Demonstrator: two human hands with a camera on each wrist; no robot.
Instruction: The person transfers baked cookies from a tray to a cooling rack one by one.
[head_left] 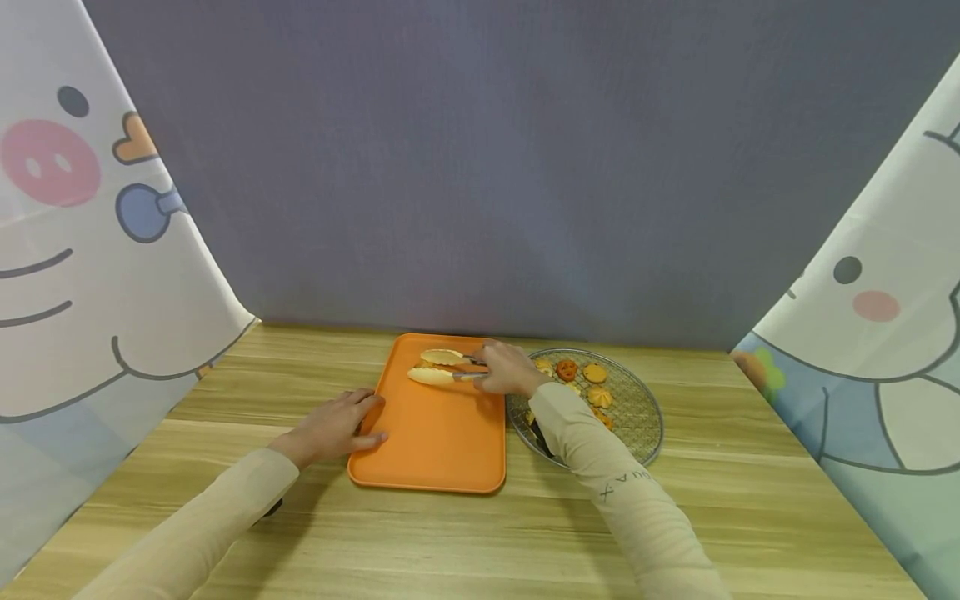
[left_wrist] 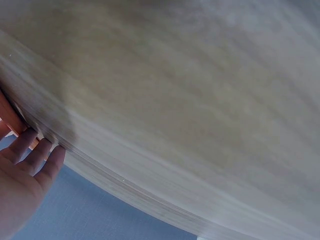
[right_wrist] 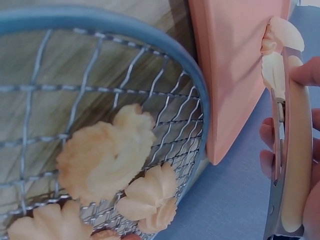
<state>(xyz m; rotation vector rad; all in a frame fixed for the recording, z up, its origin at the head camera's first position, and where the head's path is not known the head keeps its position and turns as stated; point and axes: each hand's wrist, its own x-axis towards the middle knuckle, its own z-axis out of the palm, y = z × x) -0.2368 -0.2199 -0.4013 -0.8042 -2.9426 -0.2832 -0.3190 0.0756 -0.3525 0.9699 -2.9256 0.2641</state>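
Note:
My right hand grips a pair of metal tongs with cream-coloured tips, above the far part of the orange tray. A golden piped cookie sits between the tong tips. At the tray's left edge rests my left hand, its thumb over the tray floor. In the left wrist view several fairly straight fingers touch the outside of the tray's rim. To the right of the tray, several cookies of different shapes lie on a round wire rack; my right forearm hides part of it.
The rack's metal rim stands close against the tray's right side. Both are on a wood-grain table. A grey fabric wall rises behind the table, and printed cartoon curtains hang at both sides.

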